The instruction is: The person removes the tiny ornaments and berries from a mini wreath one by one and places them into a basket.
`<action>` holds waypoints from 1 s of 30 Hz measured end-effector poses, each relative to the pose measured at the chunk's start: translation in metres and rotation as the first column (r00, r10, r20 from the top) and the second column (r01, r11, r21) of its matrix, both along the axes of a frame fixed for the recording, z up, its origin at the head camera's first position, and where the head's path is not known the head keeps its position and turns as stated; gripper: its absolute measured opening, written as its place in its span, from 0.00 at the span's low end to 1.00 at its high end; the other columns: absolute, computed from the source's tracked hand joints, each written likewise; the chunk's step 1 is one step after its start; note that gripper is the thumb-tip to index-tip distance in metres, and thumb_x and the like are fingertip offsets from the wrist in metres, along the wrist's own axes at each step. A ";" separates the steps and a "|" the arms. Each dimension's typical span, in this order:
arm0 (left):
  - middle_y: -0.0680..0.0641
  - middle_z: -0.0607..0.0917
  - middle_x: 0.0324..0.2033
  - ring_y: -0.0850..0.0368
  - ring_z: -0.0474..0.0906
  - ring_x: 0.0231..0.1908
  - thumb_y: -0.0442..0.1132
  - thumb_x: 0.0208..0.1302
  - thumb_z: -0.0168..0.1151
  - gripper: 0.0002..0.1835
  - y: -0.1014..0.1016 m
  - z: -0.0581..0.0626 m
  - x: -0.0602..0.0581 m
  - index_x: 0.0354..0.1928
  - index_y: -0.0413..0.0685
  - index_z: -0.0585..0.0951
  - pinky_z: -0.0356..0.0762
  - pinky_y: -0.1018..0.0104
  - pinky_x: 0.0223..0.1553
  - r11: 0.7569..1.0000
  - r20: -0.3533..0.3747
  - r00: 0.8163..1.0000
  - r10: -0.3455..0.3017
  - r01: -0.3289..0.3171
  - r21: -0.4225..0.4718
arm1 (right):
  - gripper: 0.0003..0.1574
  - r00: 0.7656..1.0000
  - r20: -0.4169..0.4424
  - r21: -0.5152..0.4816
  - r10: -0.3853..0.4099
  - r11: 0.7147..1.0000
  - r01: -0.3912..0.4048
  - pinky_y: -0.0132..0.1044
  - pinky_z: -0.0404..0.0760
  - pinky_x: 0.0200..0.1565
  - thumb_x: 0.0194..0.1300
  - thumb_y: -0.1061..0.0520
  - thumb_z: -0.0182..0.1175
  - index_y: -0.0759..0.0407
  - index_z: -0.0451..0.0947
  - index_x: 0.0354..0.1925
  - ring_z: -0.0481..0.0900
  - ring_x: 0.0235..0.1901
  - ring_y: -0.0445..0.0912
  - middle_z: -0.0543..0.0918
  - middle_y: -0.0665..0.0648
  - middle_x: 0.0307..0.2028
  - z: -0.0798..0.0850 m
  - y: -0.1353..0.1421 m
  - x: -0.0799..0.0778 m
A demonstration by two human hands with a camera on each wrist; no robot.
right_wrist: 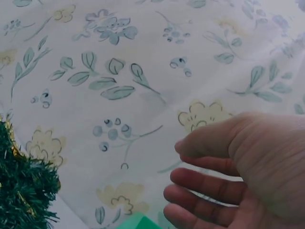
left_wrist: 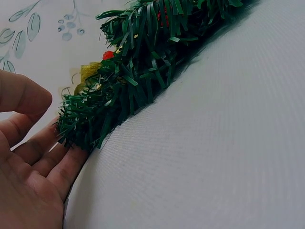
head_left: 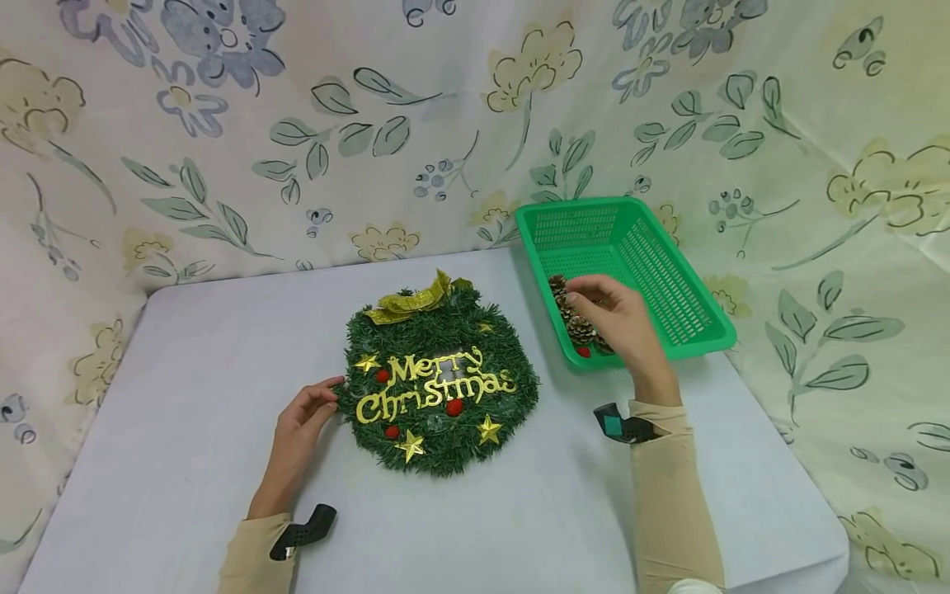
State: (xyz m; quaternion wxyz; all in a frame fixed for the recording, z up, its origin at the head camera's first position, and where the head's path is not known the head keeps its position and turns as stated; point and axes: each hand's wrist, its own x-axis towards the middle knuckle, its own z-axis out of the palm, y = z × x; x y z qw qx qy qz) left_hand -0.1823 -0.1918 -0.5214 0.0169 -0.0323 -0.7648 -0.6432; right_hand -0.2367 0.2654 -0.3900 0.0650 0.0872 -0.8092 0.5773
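A green tinsel wreath (head_left: 430, 334) lies on the table, with a gold "Merry Christmas" sign (head_left: 438, 388), a gold bow (head_left: 408, 304), gold stars (head_left: 411, 446) and red berries (head_left: 454, 407) on it. My left hand (head_left: 303, 417) touches the wreath's left edge; in the left wrist view its lower fingers (left_wrist: 66, 167) reach under the greenery while the thumb stands apart. Over the near left part of a green basket (head_left: 668, 280) hovers my right hand (head_left: 619, 318), its fingers loosely bent and nothing between them. Pine cones (head_left: 580, 330) and a red berry (head_left: 583, 352) are in the basket, partly hidden by that hand.
A white cloth covers the table (head_left: 185, 396). Behind it and to the right hangs a flower-printed curtain (head_left: 445, 124). The basket stands at the back right, close to the curtain. A white round object (head_left: 693, 586) shows at the bottom edge.
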 end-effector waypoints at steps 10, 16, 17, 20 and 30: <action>0.62 0.79 0.59 0.75 0.74 0.59 0.34 0.77 0.52 0.12 0.001 0.002 0.001 0.51 0.28 0.72 0.73 0.85 0.53 1.000 0.017 1.000 0.009 -0.009 -0.012 | 0.18 0.995 -0.041 -0.064 0.091 0.994 -0.093 0.28 0.81 0.51 0.74 0.57 0.60 0.63 0.79 0.57 0.83 0.51 0.40 0.84 0.47 0.52 0.005 -0.008 0.004; 0.63 0.79 0.58 0.76 0.75 0.59 0.34 0.77 0.53 0.12 0.001 0.001 0.001 0.51 0.28 0.72 0.73 0.85 0.54 1.000 0.012 1.000 0.008 -0.008 -0.016 | 0.16 0.994 -0.044 -0.050 0.097 0.994 -0.099 0.29 0.82 0.50 0.73 0.59 0.60 0.63 0.80 0.56 0.84 0.49 0.40 0.83 0.55 0.52 0.006 -0.014 0.005; 0.63 0.79 0.58 0.76 0.75 0.59 0.34 0.77 0.53 0.12 0.000 0.001 0.001 0.51 0.28 0.72 0.73 0.85 0.54 1.000 0.011 1.000 0.008 -0.007 -0.017 | 0.16 0.994 -0.041 -0.046 0.099 0.994 -0.101 0.28 0.82 0.50 0.73 0.59 0.60 0.63 0.79 0.56 0.84 0.49 0.40 0.83 0.54 0.52 0.006 -0.015 0.005; 0.63 0.79 0.58 0.77 0.74 0.59 0.34 0.77 0.52 0.12 0.000 0.000 0.000 0.51 0.28 0.72 0.73 0.85 0.54 1.000 0.010 1.000 0.007 -0.007 -0.018 | 0.18 0.993 -0.032 -0.046 0.117 0.992 -0.119 0.28 0.81 0.50 0.73 0.59 0.60 0.65 0.78 0.57 0.83 0.50 0.42 0.83 0.52 0.51 0.007 -0.020 0.006; 0.64 0.79 0.58 0.77 0.74 0.59 0.34 0.77 0.52 0.12 0.000 0.000 -0.001 0.50 0.27 0.72 0.73 0.85 0.53 1.000 0.010 1.000 0.004 -0.004 -0.008 | 0.20 0.981 0.017 -0.032 0.192 0.981 -0.192 0.30 0.81 0.51 0.73 0.57 0.61 0.66 0.77 0.58 0.81 0.51 0.42 0.83 0.51 0.52 0.005 -0.038 0.007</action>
